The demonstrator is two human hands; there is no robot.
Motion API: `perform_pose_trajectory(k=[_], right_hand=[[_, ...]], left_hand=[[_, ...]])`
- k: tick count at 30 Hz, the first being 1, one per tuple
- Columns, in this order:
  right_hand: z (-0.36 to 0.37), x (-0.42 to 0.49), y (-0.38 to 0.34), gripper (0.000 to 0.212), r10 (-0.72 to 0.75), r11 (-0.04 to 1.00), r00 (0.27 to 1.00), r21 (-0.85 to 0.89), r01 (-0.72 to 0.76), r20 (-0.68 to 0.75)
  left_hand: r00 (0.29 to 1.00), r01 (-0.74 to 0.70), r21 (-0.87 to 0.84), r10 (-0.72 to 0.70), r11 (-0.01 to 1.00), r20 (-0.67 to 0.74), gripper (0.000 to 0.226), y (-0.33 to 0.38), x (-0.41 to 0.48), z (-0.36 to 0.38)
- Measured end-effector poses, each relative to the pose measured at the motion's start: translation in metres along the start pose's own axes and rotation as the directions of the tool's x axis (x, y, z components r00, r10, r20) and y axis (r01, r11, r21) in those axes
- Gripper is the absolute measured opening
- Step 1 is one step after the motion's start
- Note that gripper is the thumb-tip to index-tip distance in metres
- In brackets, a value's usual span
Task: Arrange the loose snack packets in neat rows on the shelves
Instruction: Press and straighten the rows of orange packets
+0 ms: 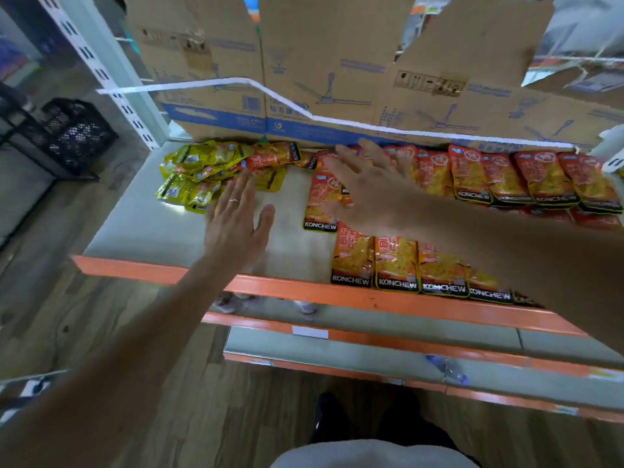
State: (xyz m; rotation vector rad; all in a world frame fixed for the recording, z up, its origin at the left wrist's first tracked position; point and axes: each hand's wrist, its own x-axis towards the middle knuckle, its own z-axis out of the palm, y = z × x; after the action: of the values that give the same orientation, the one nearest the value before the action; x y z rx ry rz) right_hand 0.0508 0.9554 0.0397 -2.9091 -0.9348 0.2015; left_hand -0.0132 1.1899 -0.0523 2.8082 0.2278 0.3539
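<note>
A loose heap of yellow snack packets [199, 170] lies at the back left of the grey shelf [141, 228]. Orange KONCHEW packets form a row along the back right [526, 177] and another along the front edge [398, 265]. One orange packet [319, 204] lies alone mid-shelf, and another orange packet [273, 155] lies sideways beside the yellow heap. My left hand [236, 221] hovers flat with straight fingers, its tips near the yellow heap. My right hand [364, 184] reaches over the lone orange packet, fingers spread, holding nothing.
Cardboard boxes [320, 72] stand along the back of the shelf. Orange shelf edges [304, 292] run below, with lower grey shelves and a plastic bottle [447, 368]. A black crate [74, 133] sits on the floor at left. A white upright [111, 72] borders the shelf's left.
</note>
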Motion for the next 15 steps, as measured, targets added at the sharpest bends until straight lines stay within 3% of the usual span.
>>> perform_pose_trajectory(k=[8,15], right_hand=[[-0.008,0.064,-0.057,0.070,-0.173,0.981,0.985,-0.086,0.172,-0.011],[0.003,0.111,-0.088,0.064,-0.261,0.959,0.964,-0.102,0.265,0.055]], left_hand=[[0.961,0.275,0.076,-0.275,0.958,-0.017,0.079,-0.065,-0.006,-0.022],[0.972,0.235,0.128,-0.235,0.964,-0.015,0.071,-0.084,0.017,-0.024]])
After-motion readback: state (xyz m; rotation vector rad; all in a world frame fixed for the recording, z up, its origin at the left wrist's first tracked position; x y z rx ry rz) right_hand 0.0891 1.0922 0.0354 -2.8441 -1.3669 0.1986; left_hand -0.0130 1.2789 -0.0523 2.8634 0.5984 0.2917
